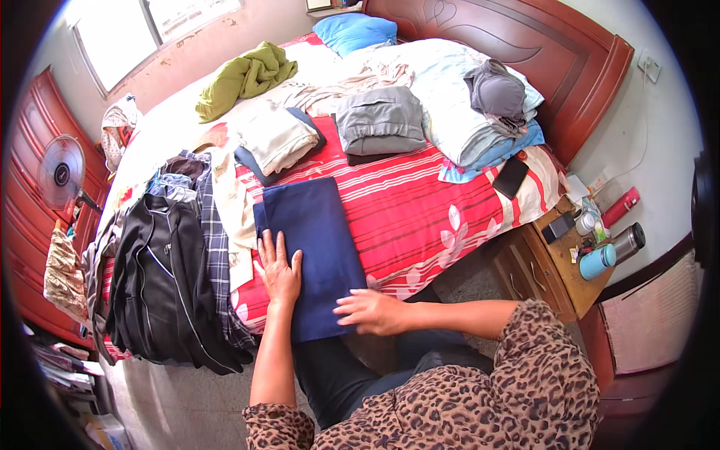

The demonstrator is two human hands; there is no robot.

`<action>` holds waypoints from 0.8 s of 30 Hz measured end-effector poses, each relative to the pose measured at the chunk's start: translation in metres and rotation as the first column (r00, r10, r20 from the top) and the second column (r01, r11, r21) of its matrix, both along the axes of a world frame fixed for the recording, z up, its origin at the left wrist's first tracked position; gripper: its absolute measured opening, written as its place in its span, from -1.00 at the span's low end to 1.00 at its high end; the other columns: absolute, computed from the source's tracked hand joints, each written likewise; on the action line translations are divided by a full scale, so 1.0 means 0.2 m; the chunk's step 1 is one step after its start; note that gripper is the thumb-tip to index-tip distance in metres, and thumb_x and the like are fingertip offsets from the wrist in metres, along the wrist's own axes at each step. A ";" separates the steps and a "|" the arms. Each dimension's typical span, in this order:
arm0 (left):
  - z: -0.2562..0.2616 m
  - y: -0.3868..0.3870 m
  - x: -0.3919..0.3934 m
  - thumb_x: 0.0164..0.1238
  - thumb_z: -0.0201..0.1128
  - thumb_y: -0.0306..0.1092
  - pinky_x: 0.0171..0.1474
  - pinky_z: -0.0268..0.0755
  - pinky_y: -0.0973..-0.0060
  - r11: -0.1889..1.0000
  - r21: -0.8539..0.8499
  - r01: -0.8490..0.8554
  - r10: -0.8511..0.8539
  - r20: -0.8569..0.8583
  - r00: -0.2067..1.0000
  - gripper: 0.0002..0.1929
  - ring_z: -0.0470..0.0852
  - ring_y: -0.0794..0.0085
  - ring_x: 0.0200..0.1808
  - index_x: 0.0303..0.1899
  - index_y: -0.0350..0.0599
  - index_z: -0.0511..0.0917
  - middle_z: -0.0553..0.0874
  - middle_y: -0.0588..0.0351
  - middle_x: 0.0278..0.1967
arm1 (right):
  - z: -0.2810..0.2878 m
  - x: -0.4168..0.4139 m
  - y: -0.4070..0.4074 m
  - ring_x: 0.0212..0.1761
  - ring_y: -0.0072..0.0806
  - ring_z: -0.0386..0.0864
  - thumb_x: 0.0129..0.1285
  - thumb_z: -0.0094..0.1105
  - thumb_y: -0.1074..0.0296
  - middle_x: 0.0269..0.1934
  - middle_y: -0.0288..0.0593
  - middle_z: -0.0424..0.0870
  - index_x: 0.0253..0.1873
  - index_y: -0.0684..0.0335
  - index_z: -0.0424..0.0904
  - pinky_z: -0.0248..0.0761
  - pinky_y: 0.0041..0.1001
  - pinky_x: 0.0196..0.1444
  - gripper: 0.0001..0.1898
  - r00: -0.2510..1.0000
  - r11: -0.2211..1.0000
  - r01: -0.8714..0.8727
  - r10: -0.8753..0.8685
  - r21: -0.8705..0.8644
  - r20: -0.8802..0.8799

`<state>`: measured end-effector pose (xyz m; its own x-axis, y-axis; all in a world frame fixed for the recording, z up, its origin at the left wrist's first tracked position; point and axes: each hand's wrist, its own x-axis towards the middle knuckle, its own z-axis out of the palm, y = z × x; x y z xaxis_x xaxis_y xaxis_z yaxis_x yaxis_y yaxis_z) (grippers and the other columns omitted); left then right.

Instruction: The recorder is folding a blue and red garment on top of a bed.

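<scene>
A navy blue garment (320,242), folded lengthwise into a flat strip, lies over the near edge of the bed, its lower end by the person's thighs. My left hand (279,270) rests flat on its left edge with fingers spread. At the lower right edge is my right hand (374,312), fingers apart and holding nothing; whether it touches the cloth is unclear. Beyond the navy cloth lie folded cream clothes (278,138) on dark blue cloth, and folded grey trousers (381,121) on something dark.
A black jacket (163,270) and a plaid shirt (216,242) drape over the bed's left edge. A black phone (511,176) lies near folded bedding (450,101), with a grey bra (495,90) on top. Bottles, including a light blue one (597,261), stand on the wooden nightstand (585,292) at right.
</scene>
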<state>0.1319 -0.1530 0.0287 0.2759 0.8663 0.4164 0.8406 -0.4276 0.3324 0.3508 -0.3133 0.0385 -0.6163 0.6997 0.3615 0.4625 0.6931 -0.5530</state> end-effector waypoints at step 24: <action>0.36 -0.15 0.02 0.36 0.39 -0.16 -0.12 0.67 0.38 0.543 -0.562 0.624 0.586 0.786 0.198 -0.59 0.76 0.38 -0.19 0.08 -0.26 0.59 0.76 0.04 -0.10 | 0.72 0.06 0.43 -0.04 -0.32 0.66 -0.01 0.27 0.68 0.00 -0.08 0.69 0.20 0.43 0.49 0.52 -0.37 0.10 -0.44 0.628 0.735 0.156 -0.590 -0.660 -0.508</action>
